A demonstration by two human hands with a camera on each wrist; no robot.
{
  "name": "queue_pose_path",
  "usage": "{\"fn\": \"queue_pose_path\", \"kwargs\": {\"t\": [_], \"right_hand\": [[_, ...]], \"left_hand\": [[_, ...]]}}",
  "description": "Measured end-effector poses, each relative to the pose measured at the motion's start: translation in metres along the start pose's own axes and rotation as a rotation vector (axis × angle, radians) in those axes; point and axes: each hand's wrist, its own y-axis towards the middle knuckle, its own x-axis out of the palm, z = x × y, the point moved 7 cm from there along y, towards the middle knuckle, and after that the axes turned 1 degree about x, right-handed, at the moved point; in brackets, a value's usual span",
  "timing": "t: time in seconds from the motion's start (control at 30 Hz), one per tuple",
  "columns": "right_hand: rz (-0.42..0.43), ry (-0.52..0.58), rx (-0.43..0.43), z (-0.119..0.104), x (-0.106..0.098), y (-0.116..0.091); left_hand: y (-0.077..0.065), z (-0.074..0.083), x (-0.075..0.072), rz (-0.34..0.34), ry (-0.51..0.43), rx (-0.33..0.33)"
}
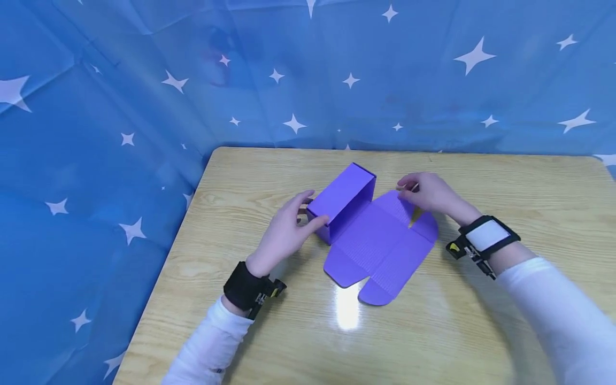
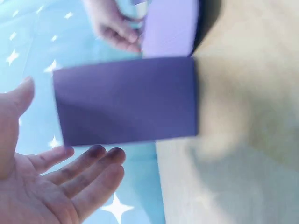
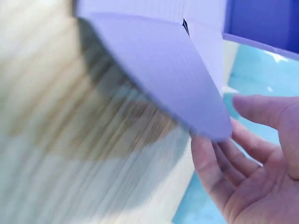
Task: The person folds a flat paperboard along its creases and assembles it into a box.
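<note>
A purple cardboard box (image 1: 341, 192) stands on the table, its open side facing right and its creased lid (image 1: 372, 240) spread out with flaps unfolded. At the box's left end is my left hand (image 1: 284, 227), thumb and fingers spread apart about it. The left wrist view shows the box's plain end panel (image 2: 126, 102) with the fingertips (image 2: 110, 158) along its edge. My right hand (image 1: 430, 193) is at the lid's far right flap. In the right wrist view the fingers reach behind the tip of that rounded flap (image 3: 159, 70), while the thumb stands apart from it.
The box and lid lie on a light wood table (image 1: 529, 214). A blue cloth with white stars (image 1: 317, 69) hangs behind the table and along its left side. Black straps with small devices are on both wrists.
</note>
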Motion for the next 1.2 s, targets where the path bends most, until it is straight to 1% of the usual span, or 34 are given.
{"fn": "queue_pose_path", "kwargs": {"t": [0.07,0.17,0.23,0.27,0.33,0.43,0.5,0.57,0.63,0.73,0.83,0.93,1.03,1.13,1.2], "right_hand": [[0.044,0.028,0.007,0.005,-0.004,-0.01],[0.093,0.06,0.019,0.011,-0.006,-0.031],[0.11,0.073,0.028,0.014,-0.003,-0.045],[0.118,0.078,0.029,0.015,0.0,-0.052],[0.124,0.08,0.033,0.017,0.006,-0.064],[0.128,0.077,0.018,0.019,0.015,-0.076],[0.128,0.081,0.012,0.019,0.02,-0.081],[0.127,0.088,0.011,0.018,0.023,-0.082],[0.125,0.097,0.02,0.018,0.024,-0.08],[0.122,0.092,0.03,0.019,0.021,-0.072],[0.125,0.06,0.023,0.02,0.014,-0.059],[0.113,0.027,0.016,0.021,0.005,-0.042],[0.099,0.014,0.021,0.021,-0.002,-0.023],[0.093,0.015,0.034,0.024,-0.007,-0.01],[0.085,0.026,0.05,0.025,-0.008,-0.004]], "left_hand": [[0.007,-0.003,-0.009,0.004,-0.051,-0.018],[0.021,-0.008,-0.023,0.006,-0.095,-0.014],[0.031,-0.011,-0.028,-0.006,-0.113,-0.008],[0.036,-0.012,-0.029,-0.022,-0.117,-0.004],[0.046,-0.014,-0.027,-0.065,-0.12,0.005],[0.056,-0.016,-0.018,-0.146,-0.12,0.017],[0.06,-0.016,-0.012,-0.188,-0.113,0.028],[0.061,-0.014,-0.009,-0.208,-0.109,0.041],[0.06,-0.011,-0.007,-0.21,-0.102,0.055],[0.055,-0.007,-0.006,-0.194,-0.102,0.063],[0.047,-0.006,-0.004,-0.155,-0.112,0.035],[0.034,-0.004,0.0,-0.091,-0.102,0.012],[0.019,0.002,0.006,-0.01,-0.105,0.004],[0.005,0.009,0.016,0.057,-0.113,0.001],[-0.002,0.012,0.021,0.087,-0.117,-0.01]]}}
